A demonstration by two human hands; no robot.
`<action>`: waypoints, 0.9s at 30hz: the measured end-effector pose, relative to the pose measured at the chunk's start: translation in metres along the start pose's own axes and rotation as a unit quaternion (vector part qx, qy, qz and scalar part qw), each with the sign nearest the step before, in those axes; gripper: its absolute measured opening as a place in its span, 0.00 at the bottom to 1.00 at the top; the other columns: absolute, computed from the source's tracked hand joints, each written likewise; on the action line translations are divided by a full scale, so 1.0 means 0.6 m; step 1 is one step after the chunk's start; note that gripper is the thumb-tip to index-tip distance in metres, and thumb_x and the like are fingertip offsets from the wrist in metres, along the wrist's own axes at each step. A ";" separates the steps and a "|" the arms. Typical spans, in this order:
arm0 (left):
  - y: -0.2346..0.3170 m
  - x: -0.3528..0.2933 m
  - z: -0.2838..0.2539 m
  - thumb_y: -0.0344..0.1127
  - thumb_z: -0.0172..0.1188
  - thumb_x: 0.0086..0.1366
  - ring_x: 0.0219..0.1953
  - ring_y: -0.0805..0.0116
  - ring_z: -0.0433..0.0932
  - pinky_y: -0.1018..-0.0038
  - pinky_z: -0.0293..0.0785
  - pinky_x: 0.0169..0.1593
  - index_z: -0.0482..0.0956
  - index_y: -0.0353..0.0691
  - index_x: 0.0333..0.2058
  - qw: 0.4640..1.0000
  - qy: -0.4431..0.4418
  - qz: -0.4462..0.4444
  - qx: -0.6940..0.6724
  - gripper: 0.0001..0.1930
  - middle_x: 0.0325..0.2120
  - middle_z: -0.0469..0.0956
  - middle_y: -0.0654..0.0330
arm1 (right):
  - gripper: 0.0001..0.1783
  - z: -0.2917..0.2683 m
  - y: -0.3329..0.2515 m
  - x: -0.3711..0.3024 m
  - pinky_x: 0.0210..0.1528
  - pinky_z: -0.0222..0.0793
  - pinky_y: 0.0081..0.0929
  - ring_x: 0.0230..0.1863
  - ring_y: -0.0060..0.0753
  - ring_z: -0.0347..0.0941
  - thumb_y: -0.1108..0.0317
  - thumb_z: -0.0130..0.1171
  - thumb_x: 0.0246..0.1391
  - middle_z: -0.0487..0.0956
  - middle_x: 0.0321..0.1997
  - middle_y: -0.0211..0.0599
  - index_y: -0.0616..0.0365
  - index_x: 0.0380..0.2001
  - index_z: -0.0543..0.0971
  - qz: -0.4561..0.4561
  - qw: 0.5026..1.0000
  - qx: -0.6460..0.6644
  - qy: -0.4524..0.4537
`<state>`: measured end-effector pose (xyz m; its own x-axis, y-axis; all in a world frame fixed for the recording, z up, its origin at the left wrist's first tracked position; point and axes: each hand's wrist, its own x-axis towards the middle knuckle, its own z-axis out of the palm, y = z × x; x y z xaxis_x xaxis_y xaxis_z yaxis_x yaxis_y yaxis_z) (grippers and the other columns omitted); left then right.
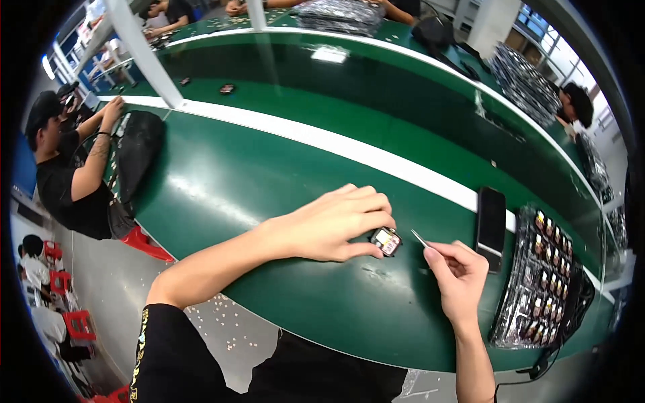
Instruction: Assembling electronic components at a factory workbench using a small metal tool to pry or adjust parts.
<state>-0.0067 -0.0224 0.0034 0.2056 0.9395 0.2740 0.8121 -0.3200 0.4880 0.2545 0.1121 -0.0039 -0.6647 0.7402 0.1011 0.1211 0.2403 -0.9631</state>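
A small, square, black-framed electronic module (pixel 385 242) with a pale face lies on the green table. My left hand (pixel 336 225) reaches across from the left and grips it at its edges, thumb on the near side and fingers on the far side. Just right of the module, my right hand (pixel 458 275) pinches thin silver tweezers (pixel 419 237), with most of their length hidden in the fingers. Their tip points up and left toward the module and stays apart from it.
A black phone (pixel 491 221) lies beyond my right hand. Right of it sits a plastic-wrapped tray (pixel 527 295) with rows of small parts, a black cable (pixel 537 371) nearby. A white ledge (pixel 322 148) borders a green belt. At left, a person (pixel 74 171) works beside a black bag (pixel 140 151).
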 end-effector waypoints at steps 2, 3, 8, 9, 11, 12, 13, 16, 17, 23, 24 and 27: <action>0.009 0.009 0.005 0.44 0.77 0.68 0.49 0.61 0.81 0.64 0.70 0.52 0.83 0.43 0.57 0.999 -0.004 -0.006 -0.038 0.24 0.49 0.83 0.62 | 0.06 -0.004 0.001 -0.004 0.28 0.59 0.13 0.28 0.08 0.69 0.80 0.75 0.62 0.79 0.28 0.23 0.69 0.42 0.92 -0.020 1.000 0.016 -0.001; 0.013 0.010 0.006 0.42 0.78 0.67 0.47 0.61 0.82 0.65 0.69 0.52 0.83 0.43 0.58 0.998 -0.005 -0.010 -0.065 0.24 0.46 0.84 0.63 | 0.06 -0.003 0.004 -0.005 0.28 0.59 0.13 0.28 0.08 0.68 0.81 0.75 0.62 0.79 0.28 0.24 0.69 0.43 0.92 -0.024 0.999 0.035 -0.007; 0.014 0.016 0.017 0.41 0.81 0.63 0.42 0.64 0.83 0.67 0.68 0.49 0.86 0.42 0.55 0.996 -0.026 -0.012 -0.085 0.24 0.40 0.85 0.63 | 0.03 -0.004 0.009 -0.007 0.23 0.56 0.18 0.21 0.09 0.67 0.81 0.74 0.55 0.80 0.22 0.27 0.66 0.34 0.91 -0.095 0.994 -0.048 -0.010; 0.015 0.017 0.016 0.40 0.82 0.62 0.40 0.65 0.83 0.67 0.69 0.48 0.87 0.41 0.54 0.995 -0.021 -0.014 -0.094 0.24 0.38 0.85 0.64 | 0.03 -0.004 0.006 -0.008 0.23 0.56 0.18 0.21 0.09 0.67 0.81 0.74 0.55 0.80 0.22 0.27 0.66 0.34 0.91 -0.082 0.996 -0.046 -0.010; 0.008 0.021 0.023 0.39 0.84 0.59 0.38 0.65 0.83 0.67 0.68 0.47 0.89 0.41 0.54 0.994 -0.006 -0.009 -0.109 0.25 0.35 0.85 0.64 | 0.03 -0.003 0.002 -0.005 0.21 0.56 0.20 0.19 0.12 0.67 0.81 0.74 0.52 0.78 0.20 0.28 0.66 0.32 0.90 -0.116 0.989 -0.083 -0.029; 0.010 0.023 0.023 0.38 0.84 0.59 0.38 0.66 0.82 0.68 0.67 0.47 0.89 0.41 0.54 0.993 -0.012 -0.019 -0.114 0.25 0.35 0.85 0.64 | 0.03 0.000 0.004 -0.004 0.20 0.56 0.21 0.17 0.14 0.67 0.81 0.73 0.52 0.77 0.19 0.29 0.66 0.31 0.90 -0.115 0.989 -0.087 -0.024; 0.011 0.025 0.021 0.38 0.84 0.58 0.38 0.66 0.82 0.68 0.67 0.47 0.89 0.41 0.54 0.992 -0.018 -0.028 -0.119 0.25 0.35 0.85 0.65 | 0.03 0.000 0.007 -0.003 0.20 0.56 0.21 0.17 0.14 0.67 0.81 0.73 0.52 0.77 0.19 0.29 0.66 0.31 0.90 -0.106 0.990 -0.086 -0.026; 0.008 0.021 0.021 0.39 0.85 0.56 0.37 0.65 0.81 0.68 0.67 0.47 0.90 0.42 0.54 0.991 -0.021 -0.037 -0.124 0.27 0.35 0.85 0.64 | 0.03 0.002 0.011 -0.002 0.19 0.56 0.21 0.16 0.14 0.67 0.82 0.73 0.52 0.78 0.19 0.29 0.66 0.31 0.89 -0.125 0.986 -0.104 -0.030; 0.008 0.020 0.021 0.39 0.85 0.56 0.38 0.65 0.81 0.68 0.67 0.48 0.90 0.42 0.54 0.992 -0.017 -0.037 -0.120 0.27 0.35 0.85 0.64 | 0.03 0.003 0.011 -0.002 0.19 0.56 0.21 0.16 0.14 0.67 0.82 0.73 0.52 0.78 0.19 0.29 0.66 0.31 0.89 -0.119 0.987 -0.103 -0.032; 0.005 0.019 0.024 0.40 0.86 0.54 0.38 0.64 0.81 0.67 0.68 0.49 0.91 0.42 0.54 0.992 -0.016 -0.039 -0.120 0.28 0.34 0.85 0.62 | 0.03 0.011 0.013 -0.005 0.19 0.55 0.21 0.16 0.14 0.67 0.82 0.73 0.52 0.78 0.20 0.28 0.66 0.31 0.89 -0.116 0.989 -0.094 -0.017; 0.004 0.021 0.024 0.40 0.86 0.54 0.36 0.65 0.79 0.67 0.69 0.47 0.91 0.41 0.54 0.992 -0.013 -0.037 -0.118 0.28 0.34 0.84 0.62 | 0.03 0.010 0.011 -0.004 0.18 0.55 0.21 0.16 0.14 0.67 0.82 0.73 0.52 0.77 0.20 0.28 0.66 0.31 0.89 -0.121 0.987 -0.104 -0.020; 0.014 0.021 0.018 0.40 0.86 0.53 0.34 0.67 0.75 0.69 0.69 0.44 0.90 0.41 0.53 0.989 -0.012 -0.073 -0.130 0.28 0.33 0.83 0.63 | 0.04 0.005 0.013 -0.002 0.18 0.54 0.21 0.16 0.14 0.66 0.82 0.73 0.51 0.77 0.20 0.28 0.65 0.32 0.90 -0.138 0.984 -0.113 -0.023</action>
<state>0.0085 -0.0118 0.0020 0.1126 0.9795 0.1673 0.6672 -0.1993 0.7177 0.2541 0.1115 -0.0125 -0.7266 0.6001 0.3345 0.0891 0.5651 -0.8202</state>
